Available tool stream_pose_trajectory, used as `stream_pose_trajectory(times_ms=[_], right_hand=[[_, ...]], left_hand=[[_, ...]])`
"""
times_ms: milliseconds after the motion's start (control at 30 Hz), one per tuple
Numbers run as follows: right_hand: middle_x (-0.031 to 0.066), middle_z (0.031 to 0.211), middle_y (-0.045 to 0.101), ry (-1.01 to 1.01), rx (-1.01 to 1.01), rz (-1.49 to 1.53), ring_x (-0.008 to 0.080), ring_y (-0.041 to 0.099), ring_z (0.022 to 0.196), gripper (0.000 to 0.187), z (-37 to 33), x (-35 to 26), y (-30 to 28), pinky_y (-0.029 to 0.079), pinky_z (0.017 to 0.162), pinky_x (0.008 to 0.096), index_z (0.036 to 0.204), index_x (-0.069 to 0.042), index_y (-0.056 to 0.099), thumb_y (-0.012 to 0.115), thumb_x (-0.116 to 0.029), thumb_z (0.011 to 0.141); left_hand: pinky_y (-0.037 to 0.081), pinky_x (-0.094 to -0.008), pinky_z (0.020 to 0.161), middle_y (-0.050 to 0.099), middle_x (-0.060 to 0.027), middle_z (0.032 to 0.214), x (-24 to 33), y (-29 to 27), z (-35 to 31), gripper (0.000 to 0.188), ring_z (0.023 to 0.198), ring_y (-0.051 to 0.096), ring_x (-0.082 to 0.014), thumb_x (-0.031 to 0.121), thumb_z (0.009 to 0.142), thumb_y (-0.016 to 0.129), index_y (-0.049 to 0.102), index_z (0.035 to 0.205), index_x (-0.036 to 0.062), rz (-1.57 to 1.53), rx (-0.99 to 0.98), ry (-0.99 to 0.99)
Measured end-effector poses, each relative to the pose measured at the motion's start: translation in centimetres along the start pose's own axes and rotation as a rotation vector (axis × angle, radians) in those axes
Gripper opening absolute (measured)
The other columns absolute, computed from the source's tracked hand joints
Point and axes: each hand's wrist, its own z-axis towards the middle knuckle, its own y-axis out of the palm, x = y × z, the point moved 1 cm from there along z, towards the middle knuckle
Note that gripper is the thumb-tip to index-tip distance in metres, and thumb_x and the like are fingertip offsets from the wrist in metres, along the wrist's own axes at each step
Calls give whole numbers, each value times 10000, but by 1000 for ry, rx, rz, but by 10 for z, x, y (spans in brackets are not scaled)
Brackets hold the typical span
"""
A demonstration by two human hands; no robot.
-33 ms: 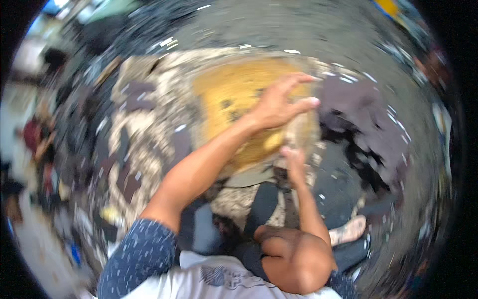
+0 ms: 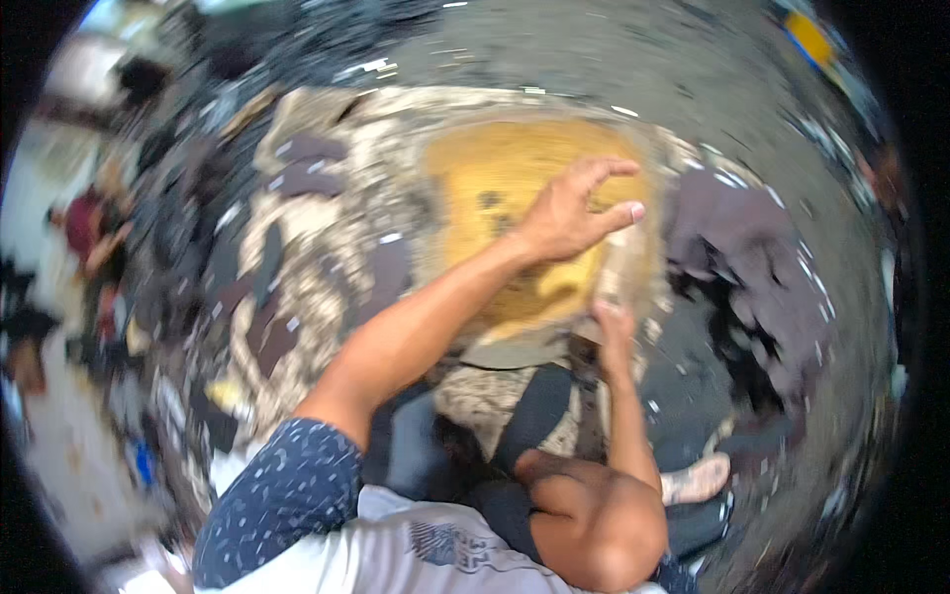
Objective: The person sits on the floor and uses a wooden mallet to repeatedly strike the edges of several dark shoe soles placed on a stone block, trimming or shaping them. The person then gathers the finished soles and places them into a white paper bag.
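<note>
A square, worn yellow board (image 2: 465,183) with dark marks lies in front of me on a mottled pale cloth (image 2: 396,107). My left hand (image 2: 574,213) hovers over its right half, thumb and fingers apart, with nothing in it. By the board's near right corner, my right hand (image 2: 614,322) has its fingers curled in. A blurred pale bar-like thing (image 2: 620,262) extends away from that hand along the board's right side. Whether the fingers grip this bar is smeared by motion. Below the board's near edge shows a grey rounded piece (image 2: 510,353).
Dark purplish sheets (image 2: 727,223) lie right of the board. Flat dark cut pieces (image 2: 391,267) are scattered to its left, with dark brown pieces (image 2: 307,178) farther off. Dark material (image 2: 317,40) is heaped at the back. A person in maroon (image 2: 84,223) is at the far left.
The whole scene has shifted slightly to the right in the picture, and the blur is a little less. Both hands keep nearly the same place relative to the board.
</note>
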Motion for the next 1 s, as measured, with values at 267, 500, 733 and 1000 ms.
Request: stream_pose_trajectory(times_ms=[267,500,733,1000], right_hand=[[160,1504,449,81,153,191,273,480,1340,867,6,14,3,487,1011,458,1615,-24,190,658,-382,980],[80,1044,643,14,180,115,220,626,920,604,-2,1,-2,529,766,413,1442,-90,417,655,-400,981],[89,988,617,61,265,7,219,614,914,641,-6,-6,32,533,751,436,1481,-118,356,643,-398,981],[152,1167,672,185,305,-174,256,669,1091,475,-18,-64,50,558,894,384,1362,2,499,629,-240,975]], left_hand=[[475,-395,1058,623,-191,1356,-214,-216,-326,596,1299,573,-289,336,911,754,574,1395,39,381,689,-839],[283,-509,1203,360,-174,1607,-239,-318,-465,845,1474,325,-403,488,862,737,383,1557,161,790,562,-1409],[237,-521,1233,311,-197,1636,-306,-433,-498,890,1520,260,-395,577,857,716,369,1567,168,877,763,-1381],[100,-547,1259,146,-243,1681,-348,-517,-500,1058,1551,132,-427,498,830,756,217,1614,34,1090,463,-1529]])
